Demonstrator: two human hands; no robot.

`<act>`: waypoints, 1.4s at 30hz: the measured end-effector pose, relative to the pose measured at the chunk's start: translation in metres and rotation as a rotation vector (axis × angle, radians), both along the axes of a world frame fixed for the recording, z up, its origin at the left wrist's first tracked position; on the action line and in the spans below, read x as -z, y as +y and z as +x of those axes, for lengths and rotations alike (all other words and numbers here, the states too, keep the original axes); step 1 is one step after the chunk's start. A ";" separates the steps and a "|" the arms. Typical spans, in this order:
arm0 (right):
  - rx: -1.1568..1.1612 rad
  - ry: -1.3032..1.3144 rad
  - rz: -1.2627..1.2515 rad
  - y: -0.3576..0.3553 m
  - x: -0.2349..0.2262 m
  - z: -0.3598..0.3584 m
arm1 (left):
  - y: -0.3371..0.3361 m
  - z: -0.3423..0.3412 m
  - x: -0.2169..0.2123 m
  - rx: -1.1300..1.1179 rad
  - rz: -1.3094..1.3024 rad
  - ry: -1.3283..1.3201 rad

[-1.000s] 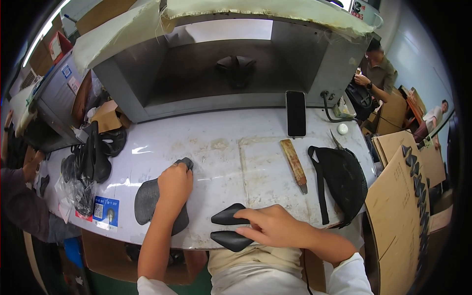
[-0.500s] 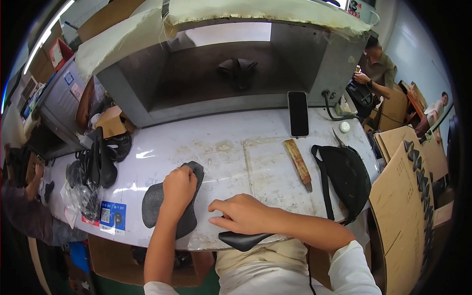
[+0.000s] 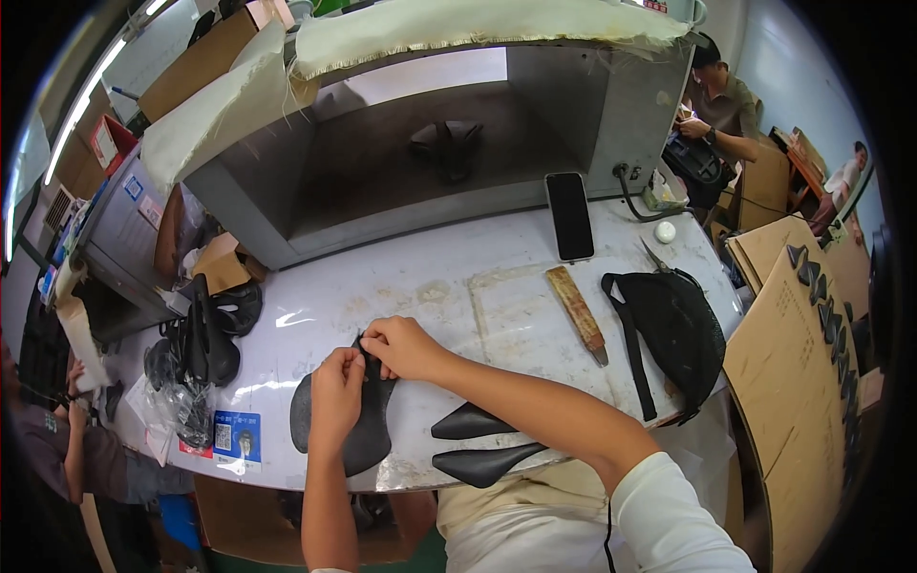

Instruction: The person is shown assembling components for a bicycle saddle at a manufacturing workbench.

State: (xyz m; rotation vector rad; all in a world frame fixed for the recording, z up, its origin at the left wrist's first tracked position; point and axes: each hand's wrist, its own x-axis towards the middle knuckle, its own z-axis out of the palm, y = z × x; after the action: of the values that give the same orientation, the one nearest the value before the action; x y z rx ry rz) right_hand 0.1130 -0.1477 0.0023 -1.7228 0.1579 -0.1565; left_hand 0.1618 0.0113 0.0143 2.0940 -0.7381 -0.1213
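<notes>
Two flat, dark grey, rounded sheets, one overlapping the other, lie near the front edge of the table. My left hand is closed, pinching the upper end of the front sheet. Its fingertips meet those of my right hand, also closed in a pinch there. The fingers partly hide that end of the sheet. Below my right forearm rest two pointed black bicycle-saddle-like pieces, an upper one partly covered by the arm and a lower one at the table edge.
Right of my hands lie a worn, tape-wrapped blade, a phone and a black pouch by scissors. Black saddles and plastic wrap sit left. A grey metal box holds another saddle. Other people work at both sides.
My right hand has moved up and left to meet my left hand at the sheet's upper end. Its move uncovers a second pointed black piece. The view has shifted slightly.
</notes>
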 end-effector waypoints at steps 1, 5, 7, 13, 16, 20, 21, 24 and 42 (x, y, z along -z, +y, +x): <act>-0.025 0.042 0.120 0.003 -0.001 0.003 | 0.004 0.000 0.001 -0.004 0.003 -0.006; -0.067 -0.027 0.085 0.007 -0.003 0.001 | 0.012 0.005 -0.002 0.032 -0.157 0.254; -0.091 -0.056 0.013 0.007 -0.008 -0.001 | 0.014 0.007 -0.003 0.042 -0.259 0.438; -0.136 -0.149 -0.198 0.002 -0.014 -0.001 | 0.009 0.002 -0.004 0.004 -0.195 0.250; -0.169 -0.181 -0.216 0.003 -0.018 -0.004 | 0.008 0.002 -0.002 -0.006 -0.138 0.086; -0.140 -0.280 -0.372 0.004 -0.013 -0.003 | 0.004 0.000 -0.004 0.012 -0.075 -0.131; -0.078 -0.302 -0.536 0.006 -0.010 -0.002 | 0.005 0.000 -0.004 0.026 -0.063 -0.189; 0.050 -0.262 -0.711 0.010 -0.007 0.001 | 0.012 0.000 -0.002 0.015 -0.016 -0.252; 0.160 0.071 -0.734 -0.015 0.017 0.009 | 0.360 -0.103 0.037 -0.362 -1.524 0.245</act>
State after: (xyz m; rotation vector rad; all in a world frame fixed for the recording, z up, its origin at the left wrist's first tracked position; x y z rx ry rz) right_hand 0.1221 -0.1622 -0.0151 -2.4484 0.3187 -0.2972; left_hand 0.0590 0.3717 -0.0224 0.6810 -0.1152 0.3047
